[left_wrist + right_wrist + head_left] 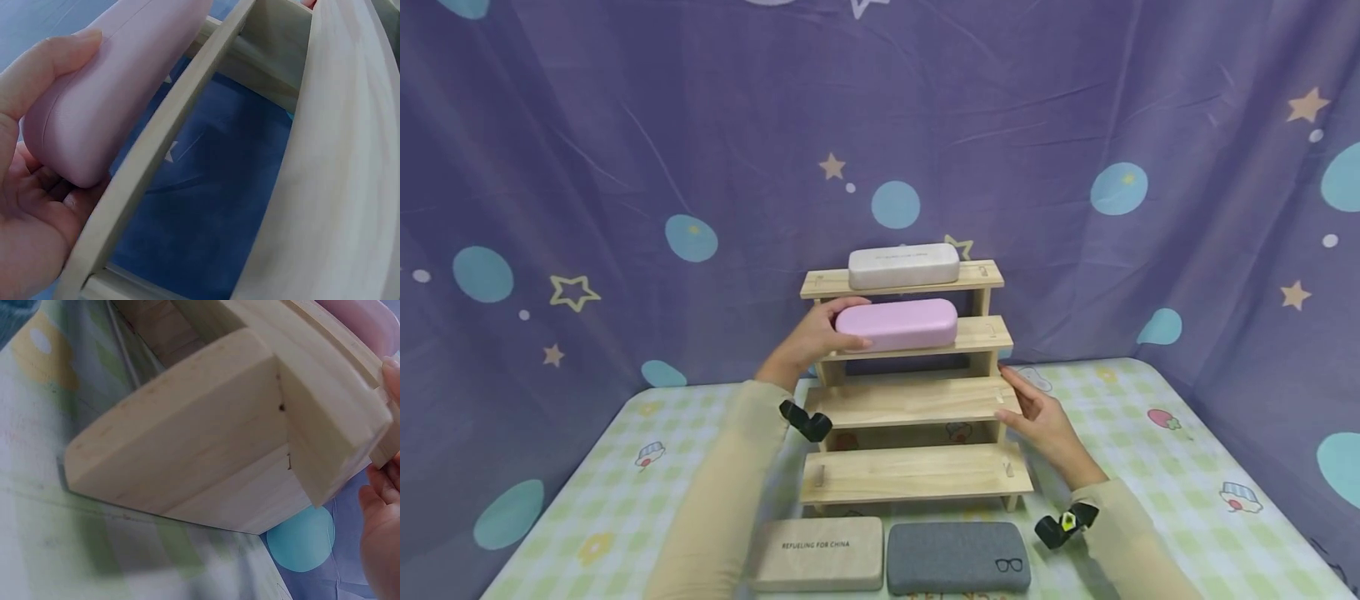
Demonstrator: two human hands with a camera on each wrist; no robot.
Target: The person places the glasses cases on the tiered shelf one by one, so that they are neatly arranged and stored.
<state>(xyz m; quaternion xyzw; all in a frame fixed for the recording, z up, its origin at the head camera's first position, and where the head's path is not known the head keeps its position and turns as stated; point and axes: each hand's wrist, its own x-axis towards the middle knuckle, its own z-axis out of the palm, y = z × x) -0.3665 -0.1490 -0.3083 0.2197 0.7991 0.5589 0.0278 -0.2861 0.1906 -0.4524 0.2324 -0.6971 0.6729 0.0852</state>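
Note:
A smooth pink glasses case (898, 325) lies lengthwise along the second tier from the top of a stepped wooden display stand (917, 475). My left hand (816, 333) grips the case by its left end; in the left wrist view the thumb lies on the top of the case and the other fingers curl beneath and behind it. At the stand's right side, my right hand (1037, 421) holds the end of the third tier, thumb on the board and fingers around its far side. A white glasses case (904, 268) sits on the top tier.
In front of the stand, a beige glasses case (820, 562) with printed lettering and a grey fabric one (958, 562) with a glasses drawing lie side by side. A green checked cloth (700, 467) covers the table. Behind hangs a purple curtain (760, 125) with stars.

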